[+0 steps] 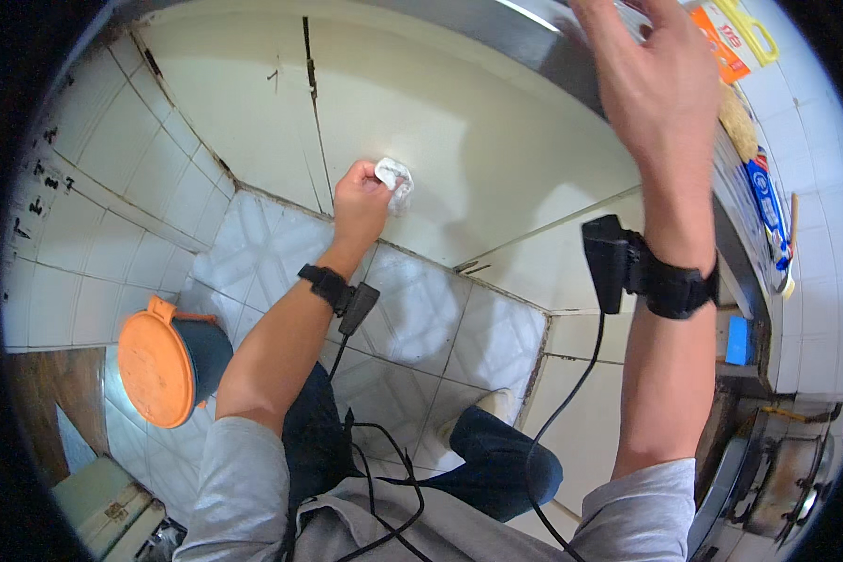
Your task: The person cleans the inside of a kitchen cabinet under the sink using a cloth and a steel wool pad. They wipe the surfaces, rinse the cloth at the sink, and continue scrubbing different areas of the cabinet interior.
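My left hand (pixel 362 200) grips a crumpled white cloth or tissue (pixel 399 184) against the pale cabinet door (pixel 421 126), low down near the floor. My right hand (pixel 657 77) is raised at the upper right, by the edge of the metal countertop (pixel 478 31); its fingertips are cut off by the picture's top, so what they touch does not show. Each wrist bears a black strap with a small device and a cable.
An orange-lidded bin (pixel 156 369) stands on the tiled floor (pixel 421 316) at the left. Along the right counter lie an orange and yellow package (pixel 730 42), a blue packet (pixel 766 200) and a brush (pixel 789 277). A gas stove (pixel 780 478) is at the lower right.
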